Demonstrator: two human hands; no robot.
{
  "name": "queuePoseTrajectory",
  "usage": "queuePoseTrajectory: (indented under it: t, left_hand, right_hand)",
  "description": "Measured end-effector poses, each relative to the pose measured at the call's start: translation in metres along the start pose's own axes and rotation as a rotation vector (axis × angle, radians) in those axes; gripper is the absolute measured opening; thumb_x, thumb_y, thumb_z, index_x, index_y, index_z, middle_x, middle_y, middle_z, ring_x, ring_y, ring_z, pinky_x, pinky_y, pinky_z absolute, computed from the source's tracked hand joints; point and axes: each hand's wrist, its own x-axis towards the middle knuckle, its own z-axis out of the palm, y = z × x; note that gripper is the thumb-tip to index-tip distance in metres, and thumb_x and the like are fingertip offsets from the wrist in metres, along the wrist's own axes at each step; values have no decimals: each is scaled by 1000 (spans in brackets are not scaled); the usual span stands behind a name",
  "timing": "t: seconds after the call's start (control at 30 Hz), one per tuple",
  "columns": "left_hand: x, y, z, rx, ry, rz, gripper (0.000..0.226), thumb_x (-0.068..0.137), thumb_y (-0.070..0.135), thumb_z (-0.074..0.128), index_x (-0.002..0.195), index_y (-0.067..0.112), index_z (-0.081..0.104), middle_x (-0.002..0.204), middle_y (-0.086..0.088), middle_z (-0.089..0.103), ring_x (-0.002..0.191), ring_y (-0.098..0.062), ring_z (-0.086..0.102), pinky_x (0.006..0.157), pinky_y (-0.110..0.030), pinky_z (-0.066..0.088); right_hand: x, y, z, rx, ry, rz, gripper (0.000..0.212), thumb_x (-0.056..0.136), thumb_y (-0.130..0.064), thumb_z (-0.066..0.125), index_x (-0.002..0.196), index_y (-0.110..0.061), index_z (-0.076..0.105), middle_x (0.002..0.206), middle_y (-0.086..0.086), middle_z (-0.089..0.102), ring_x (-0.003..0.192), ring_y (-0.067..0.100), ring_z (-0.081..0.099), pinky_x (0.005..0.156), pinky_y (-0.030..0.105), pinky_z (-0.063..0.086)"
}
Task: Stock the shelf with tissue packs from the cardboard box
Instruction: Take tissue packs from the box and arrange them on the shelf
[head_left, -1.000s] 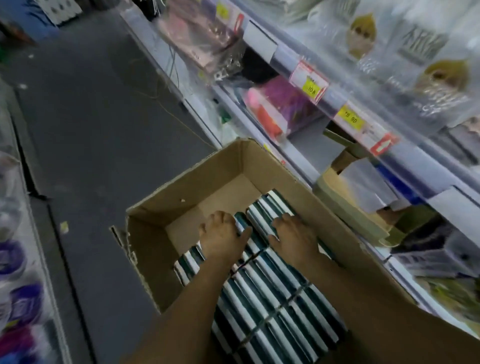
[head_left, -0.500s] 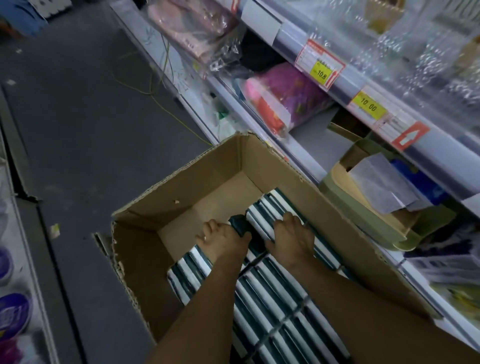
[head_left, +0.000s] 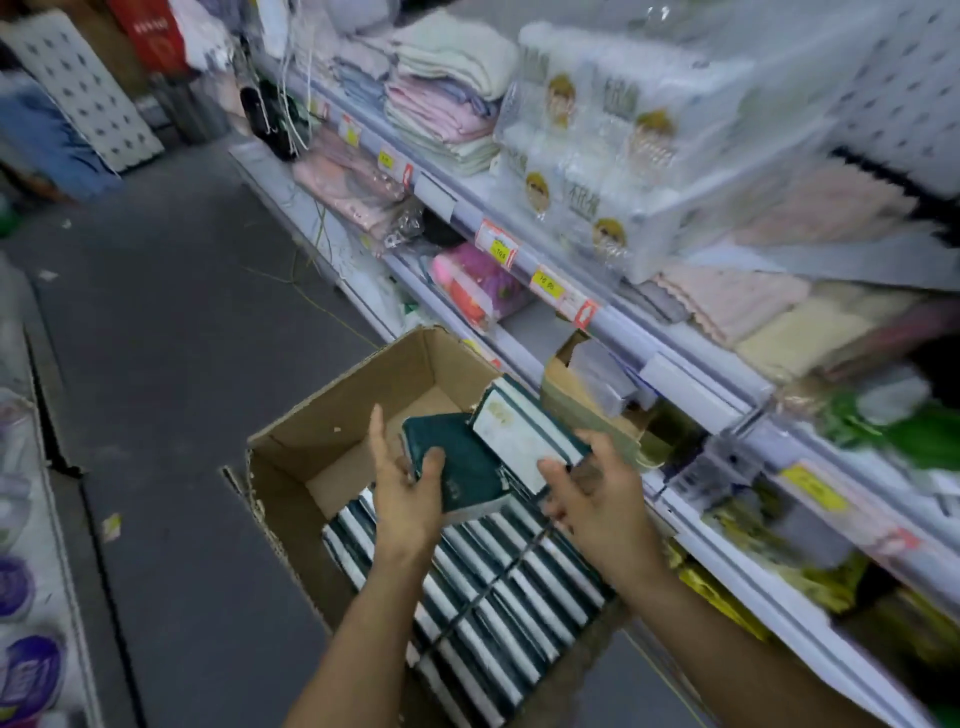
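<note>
Aisle: grey shop floor (head_left: 171, 364), shelving running along my right, bit blurry.
Green pack (head_left: 457, 467): up above the cardboard box (head_left: 332, 415), my left grip (head_left: 405, 493) wrapped round its near end, thumb on top.
White-faced pack (head_left: 524, 431): tilted, touching the green one, my right grip (head_left: 592, 499) curled round its lower edge.
Rest of the packs (head_left: 498, 597): standing in rows in the box's near half.
Shelf (head_left: 597, 317): price tags (head_left: 548, 283) along the edge, folded towels (head_left: 441, 98) and wrapped tissue bundles (head_left: 597, 150) above.
</note>
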Motion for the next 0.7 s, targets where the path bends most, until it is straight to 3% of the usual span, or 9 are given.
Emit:
queuePoseTrajectory:
  t: [0.07,0.17,0.23,0.3,0.37,0.47,0.57,0.63,0.7]
  left_hand:
    - [-33,21,4,67,-70,52,46,102,19,53,134,52,48,128,6,58,102,-12,66,82,-33,59]
    - [-88,53,15,106,-111,21,32,103,14,49,98,34,73,120,1,67,97,-12,65,79,-30,56]
    - [-130,76,27,30,-175,-86,26,101,24,53,90,25,77,107,-5,74,89,-22,71,74,-35,57]
    - [-176,98,41,-26,-286,-128,45,97,54,49,86,24,79,92,-5,77,81,-24,74,75,-38,58]
    - [-214,113,59,-40,-433,-108,64,89,72,38,93,22,79,92,-3,77,84,-23,75,77,-39,57]
    - [-261,137,87,-76,-550,-51,58,81,61,61,118,18,69,105,-5,76,95,-26,73,82,-42,57]
    - [-296,150,116,-106,-537,-25,48,84,48,69,118,13,66,104,-10,76,97,-32,72,93,-52,54]
    - [-321,158,135,-101,-583,18,29,94,38,60,107,14,71,100,-10,76,95,-32,72,89,-47,55]
    - [-348,165,154,-91,-625,54,25,97,34,57,104,15,72,99,-8,77,93,-30,72,83,-42,57]
  right_hand:
    - [-26,-23,-29,145,74,15,48,88,-36,68,128,-18,49,73,-2,70,58,19,68,54,27,50]
    - [-70,-53,-76,226,120,-42,43,87,-29,70,124,-18,52,70,-7,69,57,18,67,51,22,47]
    - [-102,-66,-111,113,146,-175,37,87,-25,72,120,-24,56,72,-19,66,67,7,66,58,20,49]
    - [-133,-74,-149,-130,191,-364,38,85,-11,73,115,-30,58,102,-28,61,97,-1,62,76,20,51]
    - [-162,-79,-183,-319,219,-552,47,82,-2,71,115,-33,57,133,-16,48,123,-2,48,92,23,48]
    - [-203,-94,-227,-359,229,-666,49,81,-10,74,120,-33,53,145,-9,34,127,-1,45,95,19,47]
    - [-251,-111,-267,-218,309,-571,64,77,-36,79,132,-33,45,147,-14,33,125,-4,45,94,12,45]
    - [-279,-125,-292,50,376,-398,69,75,-45,71,136,-29,41,136,-13,47,109,-4,57,85,16,50]
    - [-298,-135,-319,293,418,-247,63,75,-49,61,131,-23,48,118,-3,63,90,4,66,72,20,52]
